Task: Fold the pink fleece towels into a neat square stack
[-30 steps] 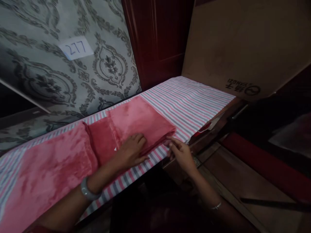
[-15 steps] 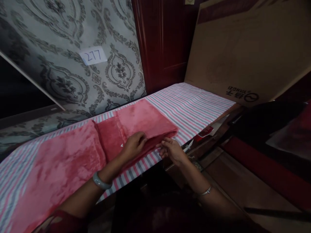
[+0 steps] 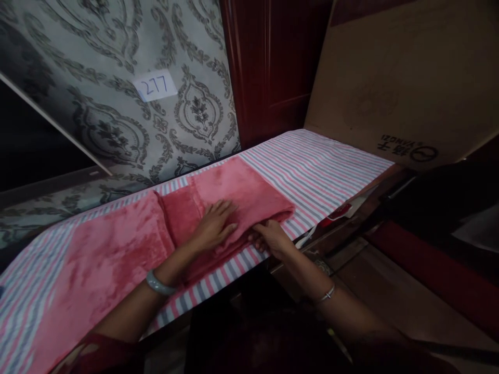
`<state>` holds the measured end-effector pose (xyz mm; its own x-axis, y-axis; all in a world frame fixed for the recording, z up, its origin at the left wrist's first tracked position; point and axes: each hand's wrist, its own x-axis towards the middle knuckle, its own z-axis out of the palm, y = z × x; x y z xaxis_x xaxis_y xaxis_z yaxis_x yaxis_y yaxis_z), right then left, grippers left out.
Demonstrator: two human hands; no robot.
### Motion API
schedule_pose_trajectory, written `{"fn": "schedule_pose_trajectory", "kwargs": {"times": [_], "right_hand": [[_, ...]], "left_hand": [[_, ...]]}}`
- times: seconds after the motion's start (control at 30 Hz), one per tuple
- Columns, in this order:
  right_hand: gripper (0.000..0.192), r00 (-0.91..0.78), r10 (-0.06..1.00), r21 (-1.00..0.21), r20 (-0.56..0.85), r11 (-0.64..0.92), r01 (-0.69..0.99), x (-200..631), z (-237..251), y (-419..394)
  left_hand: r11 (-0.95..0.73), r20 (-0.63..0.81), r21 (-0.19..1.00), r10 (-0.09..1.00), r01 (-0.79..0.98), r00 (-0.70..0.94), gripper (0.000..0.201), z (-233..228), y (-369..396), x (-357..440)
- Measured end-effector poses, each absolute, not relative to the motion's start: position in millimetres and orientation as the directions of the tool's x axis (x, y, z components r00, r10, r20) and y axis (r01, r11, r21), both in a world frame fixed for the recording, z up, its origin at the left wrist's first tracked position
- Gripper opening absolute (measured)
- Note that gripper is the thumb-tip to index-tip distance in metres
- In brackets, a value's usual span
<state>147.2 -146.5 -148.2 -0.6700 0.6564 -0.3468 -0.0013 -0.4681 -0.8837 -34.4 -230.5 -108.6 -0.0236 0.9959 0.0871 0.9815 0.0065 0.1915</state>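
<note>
two hands on a folded pink cloth at the near edge of a striped table.

the wallpaper (image 3: 97,119) with grey ornaments fills the back left, a dark red door (image 3: 273,67) stands beside it, and a big cardboard sheet (image 3: 397,78) leans at the right end. the table (image 3: 319,166) runs from lower left to upper right under a pink, grey and white striped cover. the cloth (image 3: 128,244), plush and pink, lies along it, flat at the left and folded into a thicker stack at its right end. the left hand (image 3: 215,224) rests flat on that stack, fingers spread and not gripping. the right hand (image 3: 268,236) curls at the stack's near edge, fingertips tucked against the fold; whether it pinches the cloth i cannot tell. a paper slip (image 3: 155,85) reading 277 sticks to the wallpaper.
</note>
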Motion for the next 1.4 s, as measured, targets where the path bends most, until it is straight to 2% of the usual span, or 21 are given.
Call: {"fn": "schedule_pose_trajectory", "kwargs": {"times": [0.1, 0.2, 0.37, 0.53, 0.63, 0.73, 0.87, 0.93, 1.13, 1.23, 1.33, 1.4], "right_hand": [[0.019, -0.611, 0.691, -0.887, -0.387, -0.460, 0.042, 151, -148, -153], [0.017, -0.594, 0.716, -0.890, -0.367, -0.457, -0.001, 160, -152, -159], [0.018, -0.633, 0.681, -0.880, -0.367, -0.475, -0.001, 166, -158, -162], [0.025, -0.677, 0.638, -0.878, -0.368, -0.478, 0.027, 162, -160, -159], [0.032, -0.677, 0.658, -0.884, -0.330, -0.467, -0.023, 162, -163, -160], [0.037, -0.679, 0.668, -0.891, -0.304, -0.452, -0.046, 163, -164, -161], [0.034, -0.676, 0.666, -0.882, -0.315, -0.468, -0.050, 162, -160, -158], [0.030, -0.660, 0.685, -0.885, -0.308, -0.461, -0.066, 162, -158, -157], [0.026, -0.628, 0.724, -0.876, -0.287, -0.463, -0.133, 159, -153, -153], [0.030, -0.597, 0.741, -0.862, -0.308, -0.483, -0.155, 159, -148, -147], [0.037, -0.533, 0.785, -0.843, -0.316, -0.491, -0.222, 160, -142, -137], [0.034, -0.477, 0.807, -0.821, -0.348, -0.508, -0.261, 160, -140, -131]], "left_hand": [[0.080, 0.029, 0.100, 0.996, 0.992, -0.084, 0.059, -122, -236, -38], [0.130, 0.072, 0.044, 0.989, 0.991, -0.132, 0.061, -131, -243, -42], [0.122, 0.060, 0.052, 0.990, 0.991, -0.125, 0.059, -114, -243, -44], [-0.017, 0.100, 0.056, 0.995, 0.998, 0.011, 0.058, -94, -227, -32], [-0.134, 0.045, 0.082, 0.990, 0.988, 0.131, 0.067, -108, -225, -30], [-0.149, 0.005, 0.115, 0.989, 0.982, 0.149, 0.065, -124, -231, -30], [-0.197, 0.112, 0.141, 0.977, 0.970, 0.182, 0.064, -122, -243, -19], [-0.236, 0.160, 0.108, 0.963, 0.966, 0.218, 0.064, -119, -247, -7], [-0.099, 0.132, -0.085, 0.985, 0.991, 0.110, 0.043, -121, -251, 10], [-0.085, 0.147, -0.086, 0.984, 0.993, 0.097, 0.035, -117, -250, 7], [-0.067, 0.170, -0.082, 0.982, 0.994, 0.081, 0.035, -111, -249, 6], [-0.055, 0.176, -0.076, 0.982, 0.996, 0.068, 0.036, -110, -251, 7]]}}
